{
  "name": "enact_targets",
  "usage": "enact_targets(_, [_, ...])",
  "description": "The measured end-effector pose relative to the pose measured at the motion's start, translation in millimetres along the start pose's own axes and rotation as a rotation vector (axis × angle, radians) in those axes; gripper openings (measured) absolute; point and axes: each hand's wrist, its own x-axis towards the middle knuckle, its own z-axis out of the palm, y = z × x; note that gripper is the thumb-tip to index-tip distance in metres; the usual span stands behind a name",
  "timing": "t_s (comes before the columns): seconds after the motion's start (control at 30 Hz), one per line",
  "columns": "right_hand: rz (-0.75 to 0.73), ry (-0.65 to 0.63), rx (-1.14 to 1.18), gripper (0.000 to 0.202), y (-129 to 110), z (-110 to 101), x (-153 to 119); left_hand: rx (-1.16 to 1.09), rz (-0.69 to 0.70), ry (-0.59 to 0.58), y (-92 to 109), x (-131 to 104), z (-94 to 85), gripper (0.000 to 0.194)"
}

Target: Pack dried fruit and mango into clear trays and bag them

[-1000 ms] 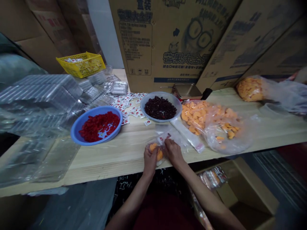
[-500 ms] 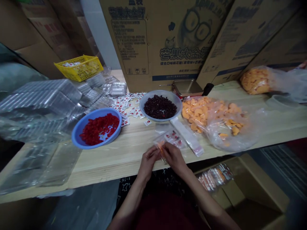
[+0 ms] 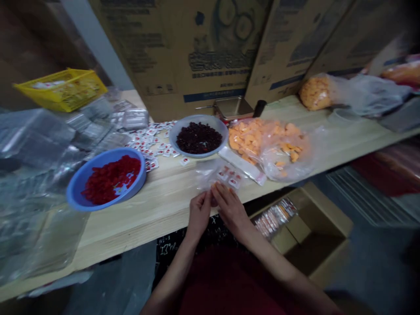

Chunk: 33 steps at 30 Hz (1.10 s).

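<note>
At the table's near edge, my left hand (image 3: pixel 199 213) pinches a small clear plastic bag, thumb against fingertips. My right hand (image 3: pixel 232 212) meets it there, its fingers closed over the same bag, with a bit of orange at the fingertips. Most of that bag is hidden under my fingers. Just beyond them lie clear plastic bags (image 3: pixel 207 168) and several small white sachets with red prints (image 3: pixel 233 180). A strip of flat clear bags (image 3: pixel 242 165) rests to the right of these. Behind it sits a large open bag of orange pieces (image 3: pixel 246 139).
A blue bowl of red pieces (image 3: pixel 141 177) stands left, a pale bowl of dark pieces (image 3: pixel 173 139) behind. Further left are clear plastic boxes (image 3: pixel 36 131) and a yellow basket (image 3: pixel 70 98). A metal tin (image 3: pixel 233 107) is at the back. An open carton (image 3: pixel 323 218) holds packed bags below right.
The view has turned, so the table's contents appear further left. My right fingers have flattened over the small bag; its orange content shows less than before.
</note>
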Motion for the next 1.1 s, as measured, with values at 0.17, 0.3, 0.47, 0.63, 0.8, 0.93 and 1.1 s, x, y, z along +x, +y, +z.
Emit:
enact_targets(0.17, [0.022, 0.155, 0.118, 0.064, -1, -41, -13, 0.192, 0.060, -0.108, 38, -24, 14.1, 0.028])
enact_targets(0.3, [0.182, 0.297, 0.218, 0.045, 0, -105, -56, 0.204, 0.090, -0.263, 60, -48, 31.6, 0.031])
enact_targets(0.47, [0.572, 0.591, 0.207, 0.032, 17, -165, -155, 0.182, 0.149, -0.254, 69, -58, 39.1, 0.047])
enact_targets(0.63, [0.908, 0.697, 0.147, 0.030, 96, -127, -259, 0.203, 0.105, -0.130, 58, -43, 39.2, 0.047])
enact_targets(0.8, [1.198, 0.663, 0.065, 0.038, 158, -37, -315, 0.266, 0.057, -0.118, 45, -36, 38.7, 0.045])
enact_targets(0.93, [1.276, 0.557, 0.080, 0.034, 160, 7, -325, 0.294, 0.062, -0.087, 41, -34, 37.3, 0.042])
enact_targets(1.1, [1.237, 0.341, 0.119, 0.015, 122, 12, -310, 0.357, 0.187, -0.193, 66, -47, 39.2, 0.035])
